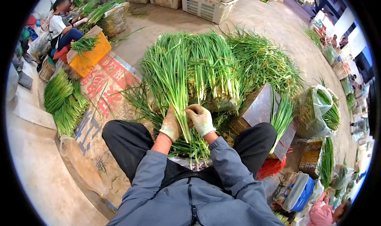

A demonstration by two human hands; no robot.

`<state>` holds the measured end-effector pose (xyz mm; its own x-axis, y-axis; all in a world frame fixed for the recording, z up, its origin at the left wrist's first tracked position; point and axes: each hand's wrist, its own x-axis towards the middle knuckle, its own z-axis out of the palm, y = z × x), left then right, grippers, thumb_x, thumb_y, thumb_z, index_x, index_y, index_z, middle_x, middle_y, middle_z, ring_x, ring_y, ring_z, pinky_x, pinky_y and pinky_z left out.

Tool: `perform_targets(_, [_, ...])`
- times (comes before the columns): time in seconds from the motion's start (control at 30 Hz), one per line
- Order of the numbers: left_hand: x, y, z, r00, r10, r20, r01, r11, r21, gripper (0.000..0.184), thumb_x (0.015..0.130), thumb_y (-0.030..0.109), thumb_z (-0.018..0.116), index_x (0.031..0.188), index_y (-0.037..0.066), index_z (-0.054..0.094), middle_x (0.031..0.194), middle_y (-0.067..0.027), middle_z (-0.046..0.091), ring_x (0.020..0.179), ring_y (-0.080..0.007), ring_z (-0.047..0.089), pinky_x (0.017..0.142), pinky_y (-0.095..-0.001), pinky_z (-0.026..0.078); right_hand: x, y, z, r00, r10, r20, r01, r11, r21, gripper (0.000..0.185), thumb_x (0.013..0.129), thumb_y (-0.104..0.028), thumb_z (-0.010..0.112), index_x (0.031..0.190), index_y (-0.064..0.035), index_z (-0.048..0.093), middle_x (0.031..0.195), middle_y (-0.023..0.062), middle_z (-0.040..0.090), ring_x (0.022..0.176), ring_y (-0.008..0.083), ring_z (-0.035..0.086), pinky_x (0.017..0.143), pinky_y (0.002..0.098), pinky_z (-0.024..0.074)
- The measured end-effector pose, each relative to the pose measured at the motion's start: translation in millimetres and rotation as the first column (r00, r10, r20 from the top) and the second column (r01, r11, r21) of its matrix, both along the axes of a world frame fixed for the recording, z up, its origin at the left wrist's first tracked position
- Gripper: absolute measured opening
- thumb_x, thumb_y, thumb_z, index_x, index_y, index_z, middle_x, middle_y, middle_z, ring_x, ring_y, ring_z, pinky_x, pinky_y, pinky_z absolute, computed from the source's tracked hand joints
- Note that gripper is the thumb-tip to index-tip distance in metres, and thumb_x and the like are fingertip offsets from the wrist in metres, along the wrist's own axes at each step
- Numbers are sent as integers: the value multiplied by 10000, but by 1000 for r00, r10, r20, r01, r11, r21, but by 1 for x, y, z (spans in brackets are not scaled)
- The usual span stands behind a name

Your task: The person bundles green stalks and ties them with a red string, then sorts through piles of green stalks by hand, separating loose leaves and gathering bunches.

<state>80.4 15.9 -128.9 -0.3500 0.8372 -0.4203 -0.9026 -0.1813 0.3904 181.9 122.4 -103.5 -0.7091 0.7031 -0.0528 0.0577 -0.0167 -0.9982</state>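
My left hand [171,125], in a pale, stained work glove, is wrapped round the lower stems of a bunch of garlic chives [174,83]. The leaves fan up and away from me, and the stem ends point down between my knees. Close on the right of that bunch, my gloved right hand [201,119] has its fingers bent together in a pinch; what lies between them is too small to tell. Just beyond my hands, a thick heap of garlic chives [214,55] lies with its pale stems towards me. Loose leaves [190,148] lie below my hands.
By my right knee, more chives [281,117] lie on a dark board [258,107], with red ties [272,167] below. A bagged bundle [317,111] stands further right. Bunches [65,101] lie on the left. A person [63,25] sits behind an orange box [93,55]. White crates [206,5] stand at the back.
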Motion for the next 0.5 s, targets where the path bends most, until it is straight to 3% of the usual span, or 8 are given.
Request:
perform_targets(0.07, [-4, -4, 2, 984, -176, -40, 179, 979, 96, 735, 991, 672, 293, 1403, 90, 472, 1209, -172, 650, 1036, -350, 633, 942, -485, 493, 3, 11, 2, 994, -75, -84, 73, 997, -29, 110, 941, -120, 675, 988, -20, 680, 799, 16, 678, 585, 67, 583, 518, 227, 490])
perform_targets(0.13, [-1, -5, 9, 984, -176, 6, 176, 983, 60, 715, 990, 661, 330, 1410, 98, 462, 1208, -163, 654, 985, -321, 646, 881, -457, 523, 14, 19, 22, 980, -153, -130, 145, 987, -70, 103, 946, -113, 666, 1007, -32, 685, 819, 18, 687, 627, 62, 584, 539, 215, 482])
perform_targets(0.2, [1, -4, 12, 996, -83, -34, 78, 990, -114, 524, 995, 484, 535, 1307, 63, 523, 1130, -145, 698, 822, -249, 688, 655, -337, 563, 26, 25, 50, 920, -308, -241, 237, 929, -284, 104, 958, -120, 652, 1016, -45, 696, 868, 17, 702, 653, 58, 581, 552, 208, 479])
perform_targets(0.27, [-2, -7, 20, 979, -115, -170, 57, 948, -313, 279, 982, 125, 562, 1242, 25, 557, 1112, -145, 696, 663, -147, 624, 520, -243, 502, 37, 36, 51, 909, -369, -196, 296, 900, -320, 90, 944, -101, 660, 1006, -52, 704, 883, 20, 707, 658, 52, 579, 560, 203, 481])
perform_targets(0.33, [-8, -16, 12, 994, -80, -73, 68, 986, -154, 261, 978, 78, 532, 1228, 17, 571, 1065, -150, 692, 614, -128, 600, 497, -249, 474, 50, 59, 1, 989, -124, 78, 100, 961, 259, 118, 890, -99, 701, 989, -35, 694, 911, 37, 714, 714, 92, 619, 651, 243, 523])
perform_targets(0.37, [-5, -18, 18, 995, -49, -91, 40, 994, -101, 294, 966, 87, 555, 1249, 7, 566, 1031, -158, 685, 583, -123, 589, 484, -247, 447, 54, 66, -20, 972, -107, 208, -32, 821, 570, 163, 868, -127, 726, 987, -23, 689, 916, 41, 714, 738, 110, 633, 690, 259, 530])
perform_targets(0.43, [-4, -22, 28, 997, -60, -48, 63, 996, 63, 359, 943, 117, 593, 1279, -4, 562, 1005, -156, 682, 568, -122, 578, 485, -255, 442, 44, 50, 4, 962, -65, 264, -24, 946, 323, 275, 875, -215, 735, 1041, -3, 682, 911, 44, 703, 767, 99, 631, 680, 257, 514])
perform_targets(0.5, [0, -24, 41, 995, -69, -68, 75, 993, 89, 383, 939, 138, 601, 1288, -15, 562, 968, -147, 688, 548, -120, 565, 482, -262, 433, 31, 38, 26, 978, 74, 196, -35, 981, -193, 351, 929, -286, 686, 1143, -11, 650, 981, 43, 696, 759, 102, 620, 670, 263, 513])
